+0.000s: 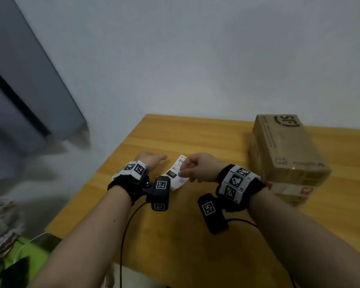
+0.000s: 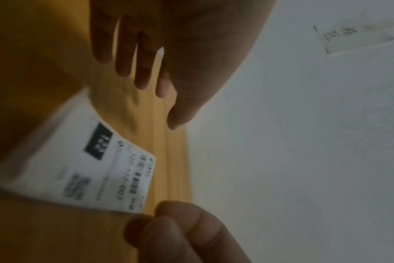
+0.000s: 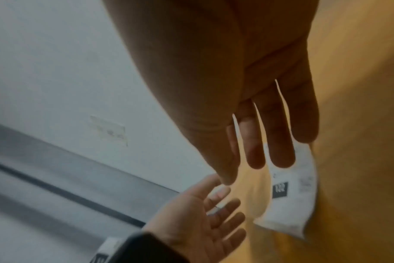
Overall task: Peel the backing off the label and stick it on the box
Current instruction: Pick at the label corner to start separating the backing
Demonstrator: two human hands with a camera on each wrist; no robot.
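A white printed label lies on the wooden table between my hands, its near end curling up. In the wrist views the label shows a black "T22" patch and barcodes. My right hand reaches over it with fairly straight fingers, the tips touching the label's right edge. Just left of the label, my left hand hovers with relaxed fingers and an empty palm. The brown cardboard box stands to the right of my right hand.
A flatter white package lies under the box's near end. The table's left edge runs close to my left wrist, with a grey cabinet beyond it. A white wall backs the table. Wrist-camera cables trail over the near table.
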